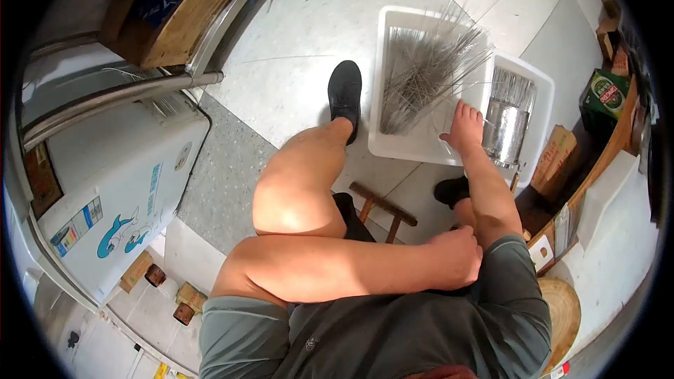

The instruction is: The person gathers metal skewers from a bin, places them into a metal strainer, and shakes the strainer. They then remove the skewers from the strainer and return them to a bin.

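My right hand (467,126) reaches over the near right edge of a white tray (414,149), thumb and fingers apart, with nothing seen in it. Thin metal wires (421,77) lie loose in that tray, some sticking up past its rim. Just right of the hand, a shiny metal cylinder (504,130) lies in a second white tray (547,98), with straight wires (512,88) at its far end. My left hand (458,256) is closed beside my right elbow; anything inside it is hidden.
A small wooden stool or frame (382,203) stands below the trays. My black shoe (345,95) is left of them. A white appliance (119,196) and a metal rail (105,105) fill the left side. Cardboard pieces (554,158) and a green box (605,98) sit at right.
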